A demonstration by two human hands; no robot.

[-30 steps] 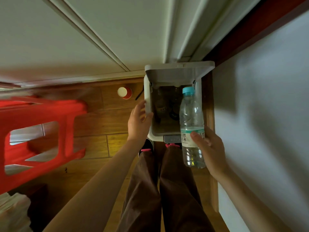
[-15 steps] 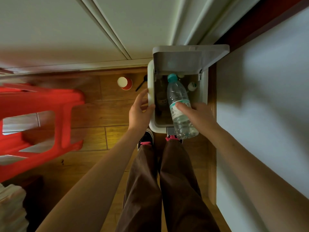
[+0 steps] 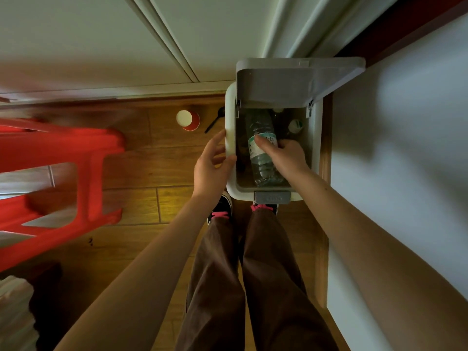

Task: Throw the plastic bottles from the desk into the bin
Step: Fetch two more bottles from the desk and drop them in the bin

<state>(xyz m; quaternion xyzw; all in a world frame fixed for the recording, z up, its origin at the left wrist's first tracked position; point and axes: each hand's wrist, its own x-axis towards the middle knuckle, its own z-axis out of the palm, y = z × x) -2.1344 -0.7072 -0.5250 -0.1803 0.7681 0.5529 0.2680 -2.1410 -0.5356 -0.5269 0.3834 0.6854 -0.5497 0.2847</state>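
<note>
Wooden plank flooring (image 3: pixel 131 173) lies below you, with your brown trouser legs and dark shoes with pink laces at the foot of a white rectangular plastic pedal bin (image 3: pixel 316 148) set against a pale wall. Its grey hinged lid (image 3: pixel 291 82) stands raised. Your right hand (image 3: pixel 286 155) reaches down into the bin's opening, fingers (image 3: pixel 263 144) curled over the white and green label of a clear plastic water bottle (image 3: pixel 260 138), thumb on its near side, gripping it firmly. That bottle points cap end down into the bin, its base nearest you, and most of it is already below the rim. Your left hand (image 3: pixel 211 165) rests half open against the bin's left wall, thumb hooked over the rim. Further left, a red paper cup (image 3: pixel 188 120) and a black plastic spoon (image 3: pixel 215 120) lie on the floor beside a red plastic stool (image 3: pixel 76 163).
</note>
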